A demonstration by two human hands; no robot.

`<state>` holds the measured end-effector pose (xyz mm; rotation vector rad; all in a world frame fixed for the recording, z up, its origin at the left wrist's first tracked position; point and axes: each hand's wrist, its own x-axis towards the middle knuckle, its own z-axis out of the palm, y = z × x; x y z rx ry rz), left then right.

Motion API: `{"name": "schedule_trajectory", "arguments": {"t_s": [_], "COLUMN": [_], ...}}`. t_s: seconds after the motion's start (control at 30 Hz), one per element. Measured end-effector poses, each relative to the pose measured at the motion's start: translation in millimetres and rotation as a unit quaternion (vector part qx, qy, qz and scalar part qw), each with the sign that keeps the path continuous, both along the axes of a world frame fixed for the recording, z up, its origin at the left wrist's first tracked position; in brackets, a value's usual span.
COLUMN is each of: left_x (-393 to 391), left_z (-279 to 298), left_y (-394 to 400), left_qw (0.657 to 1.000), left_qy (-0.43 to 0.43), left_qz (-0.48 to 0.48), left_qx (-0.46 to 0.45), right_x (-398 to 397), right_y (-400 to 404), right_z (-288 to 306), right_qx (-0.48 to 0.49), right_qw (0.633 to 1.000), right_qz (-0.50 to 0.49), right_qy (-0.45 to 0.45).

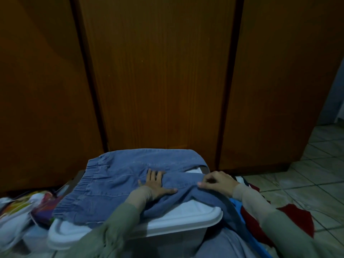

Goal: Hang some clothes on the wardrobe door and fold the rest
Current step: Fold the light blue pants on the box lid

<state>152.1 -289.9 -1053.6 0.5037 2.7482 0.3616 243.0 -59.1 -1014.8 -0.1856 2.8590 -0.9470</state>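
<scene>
— So, where does the pair of blue denim trousers with an elastic waistband (pixel 119 185) lie?

— Spread over the white plastic lid of a storage box (pixel 188 216), right in front of the brown wooden wardrobe doors (pixel 158 81). The gathered waistband points left and a little near, and the legs run off to the right, so the long axis goes left to right across the lid. The right end of the cloth drops over the lid's edge toward the person's lap.

— And the hands?

— The left hand (pixel 155 185) lies flat on the middle of the trousers, fingers straight and spread, pressing the cloth down. The right hand (pixel 216 181) sits to the right of it, fingers curled, its grip pinching a fold of the denim leg.

— Any label or writing to read?

— None that I can make out; the light is dim and the denim shows only seams and stitching.

— What else is around?

— On the right, beside the box, a heap of red, blue and white clothes (pixel 290 218) lies on the pale tiled floor (pixel 316 174). At the left, a jumble of white and multicoloured cloth (pixel 28 211) sits near the box's near-left corner, blurred. Both arms wear greenish-grey long sleeves (pixel 119 220).
</scene>
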Motion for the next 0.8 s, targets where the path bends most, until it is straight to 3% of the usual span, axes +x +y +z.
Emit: {"name": "schedule_trajectory", "arguments": {"t_s": [0.27,0.4,0.47,0.57,0.67,0.8], "left_x": [9.9,26.6,36.5,54.7,60.4,63.5], "left_z": [0.9,2.0,5.6,17.5,24.1,30.2], "left_y": [1.7,12.0,18.1,26.6,28.2,25.3], "left_qw": [1.0,0.992,0.981,0.982,0.985,0.972], "left_qy": [0.009,0.119,0.156,0.03,-0.04,-0.051], "left_qz": [0.002,-0.04,-0.096,-0.131,-0.158,-0.226], "left_qx": [-0.029,-0.005,0.06,0.134,0.053,-0.025], "right_x": [10.3,10.3,10.4,15.5,18.3,16.0], "right_y": [2.8,-0.3,2.0,3.3,2.7,3.0], "right_z": [8.6,9.3,8.2,9.2,10.6,2.3], "right_qx": [-0.023,-0.085,-0.076,-0.06,-0.062,-0.029], "right_qw": [0.98,0.975,0.976,0.979,0.977,0.988], "right_qz": [0.09,0.026,0.023,0.018,0.004,-0.035], "right_qy": [-0.178,-0.205,-0.201,-0.193,-0.205,-0.149]}}
